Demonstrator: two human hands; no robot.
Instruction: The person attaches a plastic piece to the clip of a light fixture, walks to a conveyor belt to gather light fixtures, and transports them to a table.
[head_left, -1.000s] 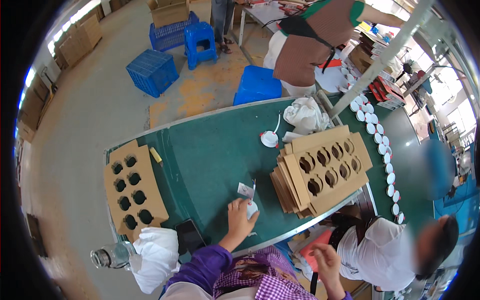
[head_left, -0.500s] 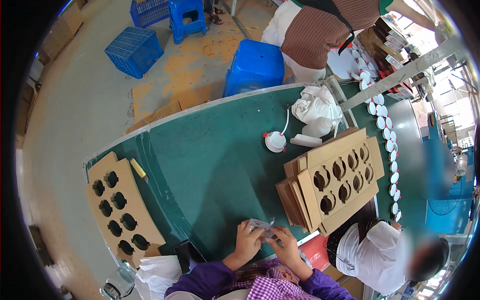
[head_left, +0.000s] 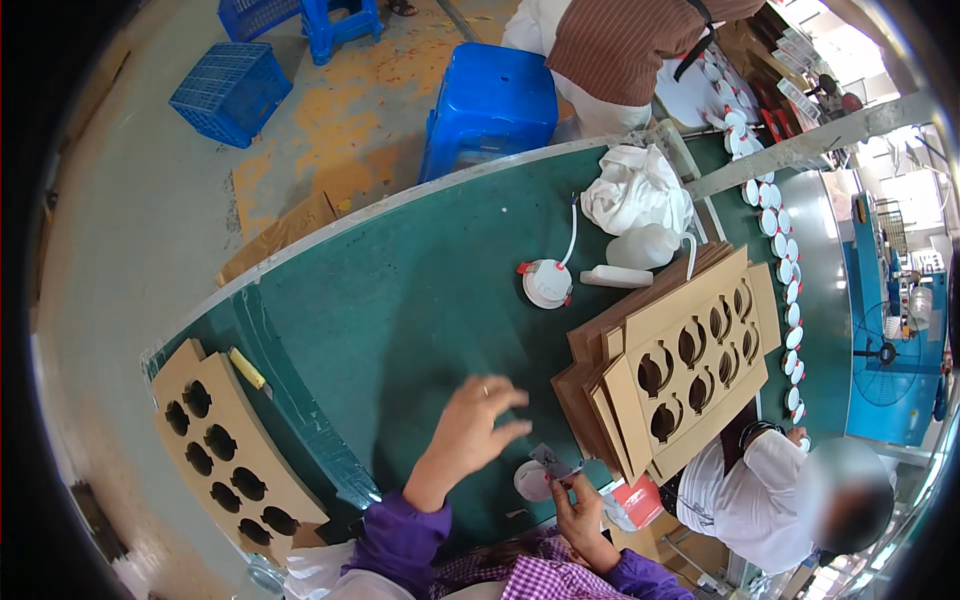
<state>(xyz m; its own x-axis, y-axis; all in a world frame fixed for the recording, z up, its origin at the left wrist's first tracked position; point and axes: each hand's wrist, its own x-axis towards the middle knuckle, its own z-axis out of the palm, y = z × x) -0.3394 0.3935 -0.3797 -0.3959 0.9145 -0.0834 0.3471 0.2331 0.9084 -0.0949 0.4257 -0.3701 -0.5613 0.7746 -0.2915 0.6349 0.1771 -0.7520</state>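
Observation:
My right hand [head_left: 582,518] is at the near edge of the green table, pinching a small greyish flat piece with dark print [head_left: 553,462] between thumb and fingers. Beside that piece a round pale disc [head_left: 531,481] shows; whether my hand touches it I cannot tell. My left hand [head_left: 474,428] hovers over the table further left, a ring on one finger, its fingers apart and slightly blurred, with nothing in them. Beyond both hands lies a round white lamp [head_left: 547,284] with red clips and a white cable.
A stack of brown cardboard inserts with round cut-outs [head_left: 690,365] stands to the right; another insert [head_left: 222,455] lies left by a yellow-handled cutter [head_left: 247,368]. A white bottle [head_left: 643,246] and cloth [head_left: 640,190] sit at the back. Two people work nearby, beside rows of white lamps [head_left: 790,290].
My left hand has let go of the small piece and moved up and away to the left. My right hand keeps hold of it. The pale disc has come into sight.

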